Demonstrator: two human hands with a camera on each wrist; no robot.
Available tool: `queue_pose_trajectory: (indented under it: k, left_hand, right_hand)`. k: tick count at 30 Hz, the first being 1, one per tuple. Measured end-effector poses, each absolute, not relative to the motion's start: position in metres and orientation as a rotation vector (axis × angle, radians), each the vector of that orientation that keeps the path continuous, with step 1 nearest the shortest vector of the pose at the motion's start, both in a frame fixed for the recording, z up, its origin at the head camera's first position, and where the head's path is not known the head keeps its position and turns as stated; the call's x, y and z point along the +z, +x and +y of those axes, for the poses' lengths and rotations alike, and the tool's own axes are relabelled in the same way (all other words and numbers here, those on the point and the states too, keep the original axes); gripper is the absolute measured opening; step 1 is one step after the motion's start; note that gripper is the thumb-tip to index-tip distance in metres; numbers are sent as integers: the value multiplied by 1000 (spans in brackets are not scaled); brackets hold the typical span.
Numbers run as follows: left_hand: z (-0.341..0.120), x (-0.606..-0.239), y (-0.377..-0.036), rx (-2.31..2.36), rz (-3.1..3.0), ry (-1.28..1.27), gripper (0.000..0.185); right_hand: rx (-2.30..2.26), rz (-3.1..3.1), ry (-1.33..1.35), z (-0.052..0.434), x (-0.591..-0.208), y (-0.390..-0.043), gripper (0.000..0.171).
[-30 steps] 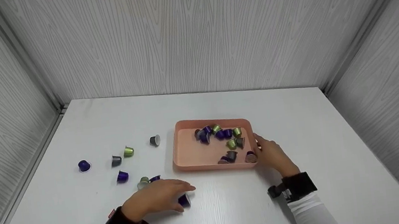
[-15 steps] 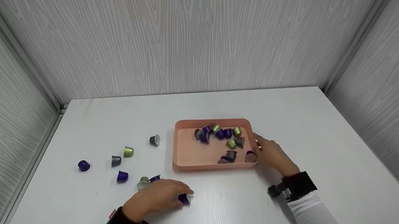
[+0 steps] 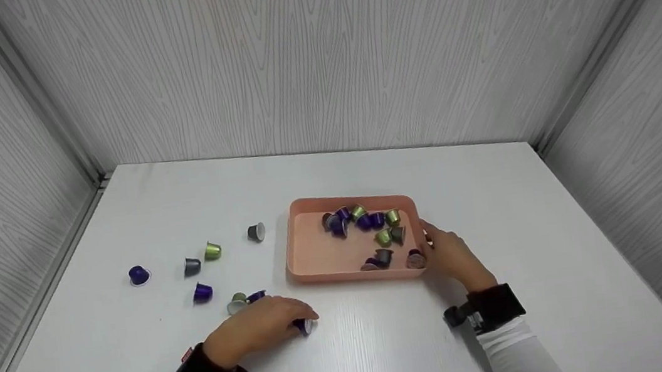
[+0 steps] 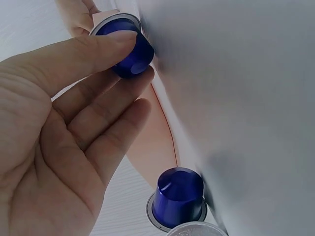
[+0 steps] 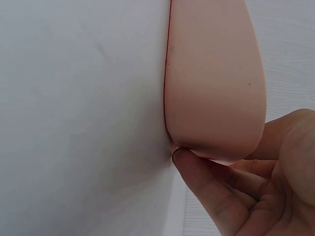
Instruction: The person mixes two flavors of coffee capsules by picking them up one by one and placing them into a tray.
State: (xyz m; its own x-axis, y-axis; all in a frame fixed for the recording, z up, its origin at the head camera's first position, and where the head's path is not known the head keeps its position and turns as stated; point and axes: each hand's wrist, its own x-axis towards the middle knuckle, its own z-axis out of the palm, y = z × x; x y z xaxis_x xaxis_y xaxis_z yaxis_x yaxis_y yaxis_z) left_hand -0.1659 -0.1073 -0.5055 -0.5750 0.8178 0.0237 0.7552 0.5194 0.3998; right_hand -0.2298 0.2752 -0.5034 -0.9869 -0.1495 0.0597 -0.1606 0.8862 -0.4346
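In the head view my left hand [image 3: 263, 324] is low over the white table, left of the pink tray. Its thumb and fingertips pinch a purple-blue coffee capsule [image 4: 135, 64], lid turned away from the palm in the left wrist view. Just behind this hand lie a purple capsule [image 3: 256, 296] and a green one [image 3: 237, 305], partly covered by it. The pink tray [image 3: 331, 262] contains several purple, green and dark grey capsules, mostly toward its back and right. My right hand [image 3: 453, 256] grips the tray's right side, fingertips [image 5: 189, 164] at its lower edge in the right wrist view.
Farther left on the table are loose capsules: a purple one [image 3: 138, 275], a grey one [image 3: 192, 266], a green one [image 3: 213, 251], another purple one [image 3: 202, 293] and a black one [image 3: 256, 232] nearer the tray. A wood-grain panel [image 3: 315, 55] stands behind the table, with others at both sides.
The left thumb and fingers have closed in on the purple-blue capsule, which was beside the spread fingers a second ago. The right hand and the tray have stayed in place.
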Motion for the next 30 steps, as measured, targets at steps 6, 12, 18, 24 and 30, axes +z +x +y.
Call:
queue_pose_trajectory:
  k: [6,12,18,24,30]
  left_hand:
    - [-106,-506,-166,505,2624,1319,28]
    - [-105,-505,-164,468,2642,1307,31]
    - [-103,-504,-162,465,2666,1247,34]
    - [-101,-504,-162,456,2696,1285,34]
    - [-99,-499,-165,473,2724,1361,34]
  right_hand:
    - [723,-3054,200,274,-504,-230,52]
    - [743,-3077,175,275,-503,-229,54]
    - [736,-3062,182,275,-503,-229,53]
    - [730,-3052,212,275,-504,-229,53]
    - [725,-3027,242,275,-504,-229,53]
